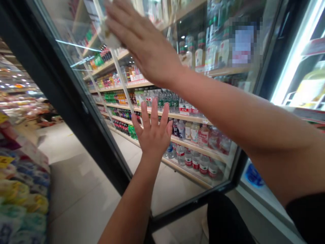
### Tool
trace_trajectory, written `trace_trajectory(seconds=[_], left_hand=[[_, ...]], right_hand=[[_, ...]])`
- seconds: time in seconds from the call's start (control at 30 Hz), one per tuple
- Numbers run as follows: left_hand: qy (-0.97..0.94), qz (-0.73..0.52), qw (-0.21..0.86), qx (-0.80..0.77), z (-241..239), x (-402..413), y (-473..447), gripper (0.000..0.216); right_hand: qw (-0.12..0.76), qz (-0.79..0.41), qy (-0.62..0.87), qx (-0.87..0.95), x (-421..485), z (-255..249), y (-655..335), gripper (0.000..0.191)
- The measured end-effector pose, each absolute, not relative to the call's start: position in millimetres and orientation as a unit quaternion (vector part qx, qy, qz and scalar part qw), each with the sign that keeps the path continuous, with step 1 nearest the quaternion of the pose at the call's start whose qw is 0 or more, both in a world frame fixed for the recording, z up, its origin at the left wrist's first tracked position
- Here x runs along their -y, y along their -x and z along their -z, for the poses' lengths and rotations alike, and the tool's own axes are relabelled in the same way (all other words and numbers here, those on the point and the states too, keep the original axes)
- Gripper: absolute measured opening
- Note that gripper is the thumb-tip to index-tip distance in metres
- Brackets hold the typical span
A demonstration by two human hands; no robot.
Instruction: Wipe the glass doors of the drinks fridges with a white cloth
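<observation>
in the head view, a white cloth [110, 37] is pressed against the glass door [175, 186], high up, under the right hand [144, 44], fingers flat and close together. the left hand [153, 134] is laid on the glass lower down, fingers spread apart.

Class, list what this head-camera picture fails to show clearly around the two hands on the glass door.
1. White wad under the right hand: head view, fingers cover most of it; cloth or paper, and the grip, unclear.
2. Left hand palm: head view, faces the glass door, so it is hidden.
3. Labels on the bottles: head view, too small and washed out by reflections.
</observation>
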State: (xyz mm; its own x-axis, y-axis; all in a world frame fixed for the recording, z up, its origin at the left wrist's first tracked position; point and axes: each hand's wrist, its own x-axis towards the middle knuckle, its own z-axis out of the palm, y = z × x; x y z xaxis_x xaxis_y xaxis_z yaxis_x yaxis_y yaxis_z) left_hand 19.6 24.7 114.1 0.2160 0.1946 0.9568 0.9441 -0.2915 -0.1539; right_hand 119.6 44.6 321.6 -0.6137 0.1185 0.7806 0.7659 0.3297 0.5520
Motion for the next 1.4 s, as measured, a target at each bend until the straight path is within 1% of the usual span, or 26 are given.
trace_trajectory(seconds=[0.07, 0.13, 0.2, 0.3, 0.37, 0.47, 0.63, 0.7, 0.8, 0.87, 0.97, 1.13, 1.27, 1.33, 1.4], left_hand=[[0.659, 0.45, 0.421, 0.432, -114.2, -25.1, -18.4, 0.066], [0.656, 0.448, 0.425, 0.433, -113.6, -25.7, -17.3, 0.066], [0.654, 0.448, 0.426, 0.435, -112.6, -26.5, -16.2, 0.067], [0.655, 0.457, 0.419, 0.432, -111.1, -27.5, -14.5, 0.067], [0.66, 0.468, 0.403, 0.427, -110.5, -28.0, -13.4, 0.067], [0.666, 0.473, 0.391, 0.425, -110.3, -28.4, -11.6, 0.068], [0.667, 0.455, 0.407, 0.427, -110.8, -29.4, -10.3, 0.073], [0.667, 0.459, 0.397, 0.432, -111.6, -29.6, -11.2, 0.072], [0.673, 0.463, 0.374, 0.439, -113.2, -28.2, -14.6, 0.063], [0.673, 0.465, 0.372, 0.439, -114.0, -26.4, -17.5, 0.06], [0.666, 0.466, 0.386, 0.436, -113.8, -23.7, -21.3, 0.062], [0.658, 0.457, 0.429, 0.418, -110.7, -21.3, -24.0, 0.066], [0.646, 0.461, 0.454, 0.404, -109.5, -20.0, -25.5, 0.072], [0.646, 0.467, 0.453, 0.399, -109.9, -19.4, -26.1, 0.072], [0.643, 0.464, 0.461, 0.399, -110.8, -19.0, -26.6, 0.072]], right_hand=[[0.288, 0.521, 0.202, 0.778, -42.3, -313.8, -110.3, 0.058], [0.274, 0.522, 0.138, 0.796, -42.6, -307.8, -110.9, 0.057], [0.27, 0.516, 0.128, 0.803, -45.1, -304.5, -119.1, 0.055], [0.276, 0.512, 0.162, 0.797, -52.3, -304.0, -142.0, 0.054], [0.307, 0.511, 0.171, 0.784, -59.6, -306.0, -163.2, 0.053], [0.377, 0.508, 0.19, 0.751, -72.9, -310.8, -200.4, 0.05], [0.51, 0.469, 0.304, 0.653, -95.1, -320.9, -263.5, 0.049], [0.554, 0.438, 0.371, 0.603, -102.9, -325.0, -286.6, 0.051], [0.599, 0.354, 0.479, 0.535, -113.4, -329.7, -316.1, 0.055], [0.631, 0.307, 0.512, 0.495, -119.0, -330.8, -330.2, 0.057], [0.67, 0.279, 0.511, 0.461, -123.6, -330.3, -340.7, 0.059], [0.699, 0.238, 0.502, 0.451, -125.4, -333.2, -337.2, 0.062], [0.758, 0.23, 0.417, 0.447, -128.2, -341.2, -316.6, 0.057], [0.763, 0.23, 0.38, 0.47, -125.1, -346.3, -297.8, 0.055], [0.745, 0.231, 0.369, 0.506, -115.7, -350.6, -273.2, 0.055]])
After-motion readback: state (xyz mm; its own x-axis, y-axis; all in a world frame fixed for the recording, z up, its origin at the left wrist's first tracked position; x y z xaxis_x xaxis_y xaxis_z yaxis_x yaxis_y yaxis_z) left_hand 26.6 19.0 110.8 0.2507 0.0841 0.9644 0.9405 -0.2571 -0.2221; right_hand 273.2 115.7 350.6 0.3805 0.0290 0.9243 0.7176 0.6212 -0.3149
